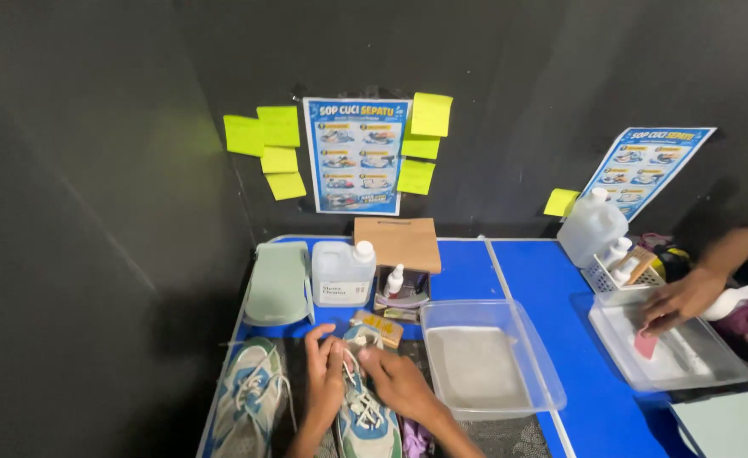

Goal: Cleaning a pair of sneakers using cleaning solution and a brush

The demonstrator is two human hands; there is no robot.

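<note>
Head view: the sneaker [364, 407], white and teal with white laces, lies toe-away on the blue tabletop [467, 276], at the near edge between both hands. The left hand [325, 369] is closed on the shoe's left side near the toe and upper lacing; the right hand [397, 379] rests over the lace area with the fingers bent onto it, pinching at the laces as far as can be seen. A second sneaker [251, 399] lies just beside the left hand, untouched. A clear plastic tub [486, 356] stands near the right hand. The sneaker is judged light, with a soft mesh upper that yields under pressure and a stiffer sole; laces are limp and slide easily. Firm hold is best taken at the sole edge or heel counter.
</note>
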